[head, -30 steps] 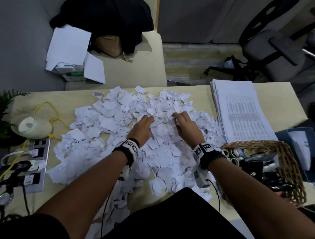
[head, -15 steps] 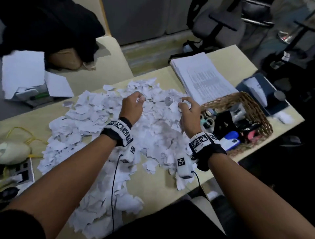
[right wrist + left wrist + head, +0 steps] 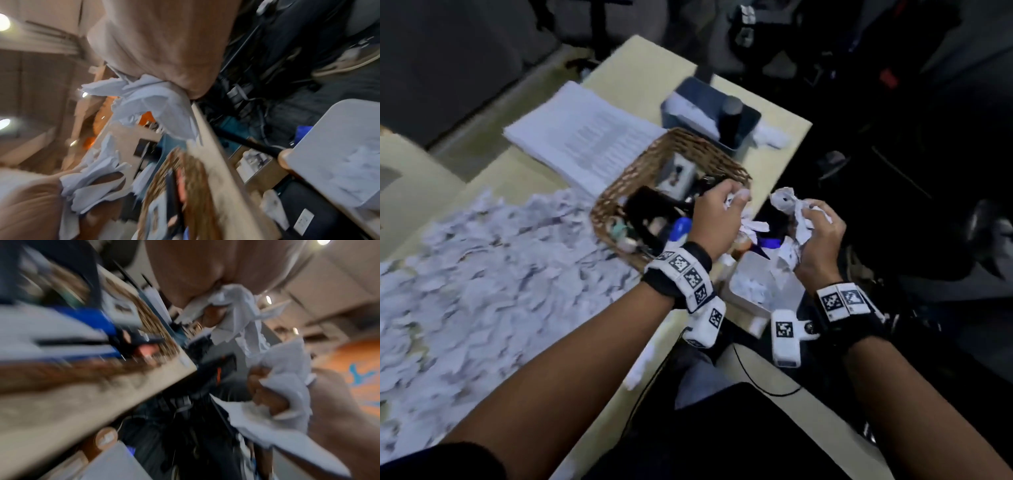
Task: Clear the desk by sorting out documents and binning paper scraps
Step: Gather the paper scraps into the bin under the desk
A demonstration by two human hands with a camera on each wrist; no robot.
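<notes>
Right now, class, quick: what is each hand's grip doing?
Left hand: closed on a bunch of paper scraps.
Right hand: closed on more crumpled scraps.

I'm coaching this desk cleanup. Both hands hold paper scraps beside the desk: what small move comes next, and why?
Probably lower both hands and let go over the white bin. The left hand and right hand each grip scraps just above it, and it already holds some.
</notes>
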